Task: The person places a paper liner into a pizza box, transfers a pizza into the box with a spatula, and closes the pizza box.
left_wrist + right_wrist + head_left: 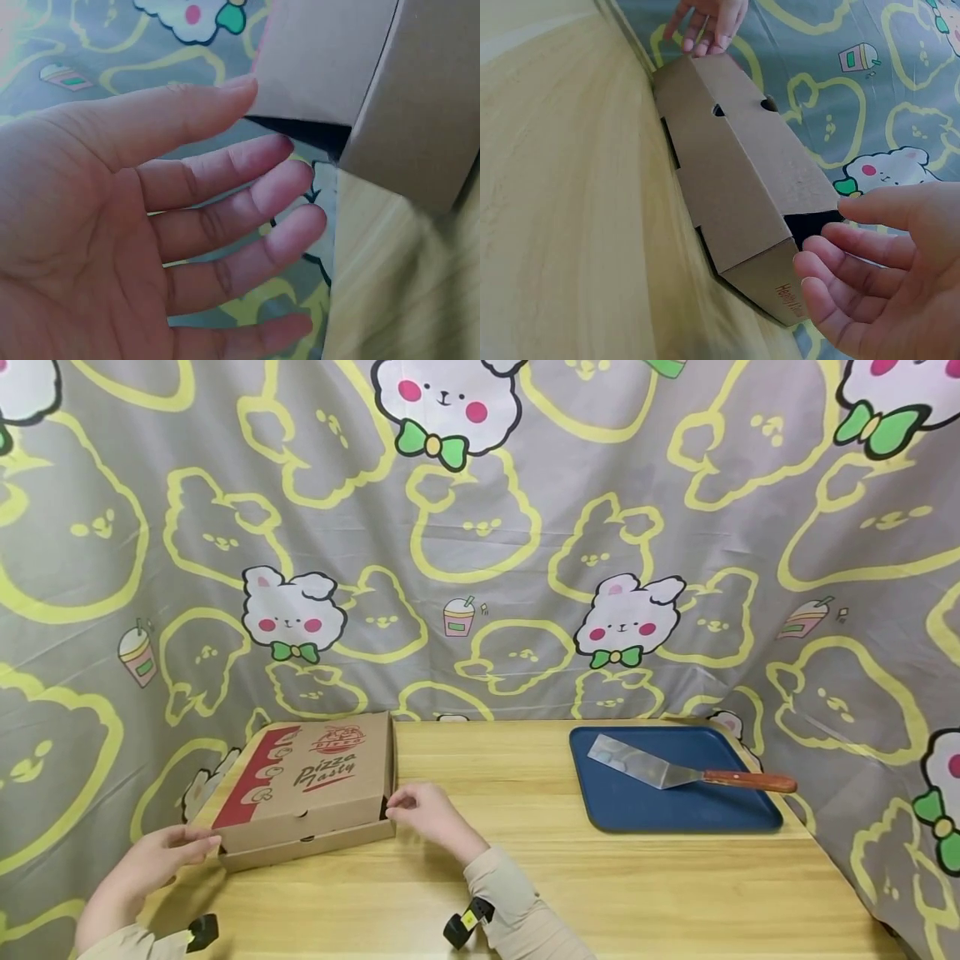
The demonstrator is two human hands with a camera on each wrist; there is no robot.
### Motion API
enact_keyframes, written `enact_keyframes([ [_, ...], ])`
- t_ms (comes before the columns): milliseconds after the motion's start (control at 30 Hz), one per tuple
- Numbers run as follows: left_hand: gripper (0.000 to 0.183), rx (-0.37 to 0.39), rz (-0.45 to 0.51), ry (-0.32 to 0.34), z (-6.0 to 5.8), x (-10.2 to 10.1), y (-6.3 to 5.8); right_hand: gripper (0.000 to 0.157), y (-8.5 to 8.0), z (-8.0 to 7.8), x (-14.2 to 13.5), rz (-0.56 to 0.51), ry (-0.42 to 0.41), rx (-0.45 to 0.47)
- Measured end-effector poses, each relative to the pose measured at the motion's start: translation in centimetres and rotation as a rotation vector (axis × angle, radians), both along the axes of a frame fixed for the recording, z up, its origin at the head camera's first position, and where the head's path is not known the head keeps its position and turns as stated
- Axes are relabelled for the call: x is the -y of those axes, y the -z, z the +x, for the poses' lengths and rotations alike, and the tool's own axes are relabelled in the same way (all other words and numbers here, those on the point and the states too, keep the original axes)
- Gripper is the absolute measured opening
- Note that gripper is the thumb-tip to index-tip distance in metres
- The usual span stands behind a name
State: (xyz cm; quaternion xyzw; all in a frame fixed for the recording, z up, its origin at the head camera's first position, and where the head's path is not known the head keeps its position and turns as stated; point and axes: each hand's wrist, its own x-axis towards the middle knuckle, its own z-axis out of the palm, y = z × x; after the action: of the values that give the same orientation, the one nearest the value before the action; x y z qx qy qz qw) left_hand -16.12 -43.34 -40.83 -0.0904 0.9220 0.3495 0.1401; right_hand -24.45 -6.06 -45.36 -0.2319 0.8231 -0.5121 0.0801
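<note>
A brown cardboard pizza box (277,806) with red print lies on the left of the table, its lid slightly raised along the front edge. At the box's front left corner, my left hand (153,864) has its thumb against the lid; its fingers are spread and nearly straight in the left wrist view. My right hand (885,262) is at the opposite front corner. Its thumb tip meets the lid's edge there, and its fingers bend loosely beside a dark gap under the lid. What lies inside the box is hidden.
On the right of the wooden table (480,860) is a blue tray (622,810). A metal turner (637,764) with a wooden handle rests across it, the handle reaching past the tray's right rim. A patterned grey curtain (480,543) hangs behind and at both sides.
</note>
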Motion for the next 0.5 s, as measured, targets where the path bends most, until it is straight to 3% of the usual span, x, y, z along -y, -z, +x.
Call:
enact_keyframes([
  [267,0.046,-0.009,0.022,0.004,-0.32,0.26,0.79,0.011,0.65,0.29,0.38,0.068,-0.035,-0.081],
  [500,0.035,-0.116,-0.096,0.01,-0.34,0.03,1.06,0.008,0.75,0.56,0.72,0.037,-0.038,-0.112],
])
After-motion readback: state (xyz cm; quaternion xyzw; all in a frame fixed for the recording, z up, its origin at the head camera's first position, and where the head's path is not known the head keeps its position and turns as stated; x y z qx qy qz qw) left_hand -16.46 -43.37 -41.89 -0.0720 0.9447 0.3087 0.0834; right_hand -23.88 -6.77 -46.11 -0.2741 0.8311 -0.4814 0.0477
